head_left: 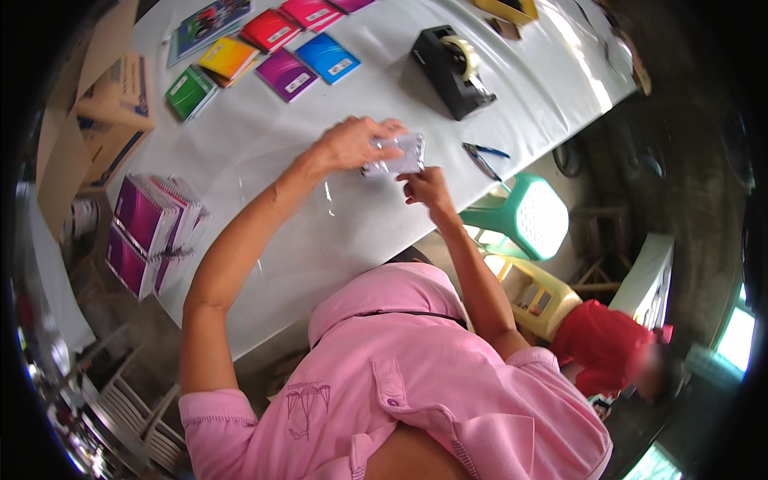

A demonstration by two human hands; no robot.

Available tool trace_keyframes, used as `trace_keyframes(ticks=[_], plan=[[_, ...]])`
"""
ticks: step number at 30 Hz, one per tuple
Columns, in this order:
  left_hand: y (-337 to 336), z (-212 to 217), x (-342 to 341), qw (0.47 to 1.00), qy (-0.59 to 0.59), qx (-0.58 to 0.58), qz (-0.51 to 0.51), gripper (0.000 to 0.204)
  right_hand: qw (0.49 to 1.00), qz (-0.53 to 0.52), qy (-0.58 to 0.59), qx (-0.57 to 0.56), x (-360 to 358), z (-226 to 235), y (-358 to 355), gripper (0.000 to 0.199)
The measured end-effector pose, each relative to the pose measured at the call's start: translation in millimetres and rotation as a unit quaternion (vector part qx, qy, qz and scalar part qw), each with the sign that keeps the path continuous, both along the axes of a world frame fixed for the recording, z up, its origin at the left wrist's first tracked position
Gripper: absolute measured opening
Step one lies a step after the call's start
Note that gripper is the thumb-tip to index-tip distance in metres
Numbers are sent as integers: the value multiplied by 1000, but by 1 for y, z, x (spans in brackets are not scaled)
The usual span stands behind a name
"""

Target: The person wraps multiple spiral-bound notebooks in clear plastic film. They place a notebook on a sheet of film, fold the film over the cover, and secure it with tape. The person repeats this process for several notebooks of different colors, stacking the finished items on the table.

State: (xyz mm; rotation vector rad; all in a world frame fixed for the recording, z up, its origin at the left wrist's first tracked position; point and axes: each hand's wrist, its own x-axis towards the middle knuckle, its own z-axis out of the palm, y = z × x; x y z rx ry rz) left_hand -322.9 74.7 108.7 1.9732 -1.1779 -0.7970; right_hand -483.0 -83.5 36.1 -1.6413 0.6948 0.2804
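Note:
In front of me, above the white-covered table [264,152], I hold a small pale notepad [410,152] with glints on it that look like clear plastic. Its right edge shows dark marks like a spiral binding, though blur hides the detail. My left hand [356,144] reaches over its left side, with fingers across the top and smeared by motion. At its lower right corner, my right hand [430,189] is closed, with the fingers pinched against the edge.
Colourful small notebooks [288,74] lie in groups at the far left. Purple spiral notebooks [148,232] are stacked at the left edge, beside a cardboard box [116,120]. A black tape dispenser [448,72] and blue-handled pliers [484,158] lie right. Beyond are a green stool [538,216] and a person in red [596,344].

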Motion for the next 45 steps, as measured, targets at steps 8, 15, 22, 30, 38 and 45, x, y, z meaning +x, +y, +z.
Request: trace_keyframes(ticks=[8, 15, 22, 30, 38, 45], plan=[[72, 37, -72, 955, 85, -201, 202, 51, 992, 50, 74, 88, 28, 59, -2, 72], [321, 93, -84, 616, -265, -219, 708, 57, 941, 254, -98, 201, 111, 155, 147, 88], [464, 66, -83, 518, 173, -479, 687, 76, 852, 375, -117, 345, 174, 199, 380, 79], [431, 76, -82, 619, -92, -225, 747, 67, 781, 313, -512, -172, 147, 124, 382, 43], [250, 12, -113, 826, -408, -35, 388, 51, 893, 192, -309, -266, 130, 11, 92, 7], [129, -113, -107, 867, -326, 90, 367, 55, 900, 210, -224, -308, 93, -16, 111, 33]])
